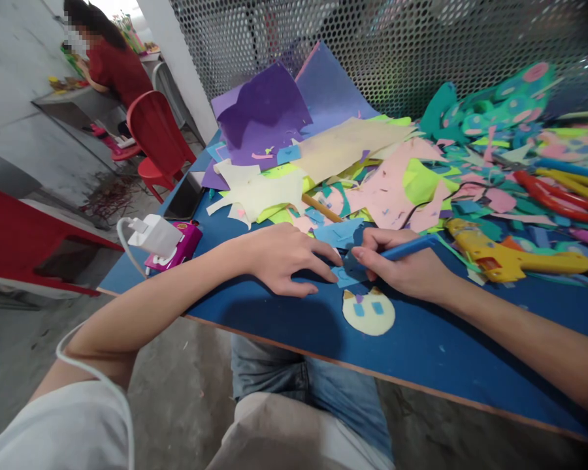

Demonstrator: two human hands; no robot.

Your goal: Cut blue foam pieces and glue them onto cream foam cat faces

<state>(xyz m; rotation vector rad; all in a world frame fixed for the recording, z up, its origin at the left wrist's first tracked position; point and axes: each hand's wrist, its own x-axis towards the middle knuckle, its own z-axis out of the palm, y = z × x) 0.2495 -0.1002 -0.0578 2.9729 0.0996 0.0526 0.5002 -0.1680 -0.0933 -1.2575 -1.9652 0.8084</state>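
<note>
My left hand (287,258) rests on the blue table (274,320), fingers spread, with the fingertips pressing down a small light-blue foam piece (345,277). My right hand (404,267) is closed around a blue pen (411,247), its tip on that same piece. Just below lies a round cream foam face (368,312) with two blue squares and small ears.
A yellow glue gun (509,258) lies right of my right hand. Heaps of coloured foam sheets and scraps (353,156) cover the far table. A white charger (153,235) sits on a pink box (183,245) at the left edge. Red chairs and a seated person (112,62) are far left.
</note>
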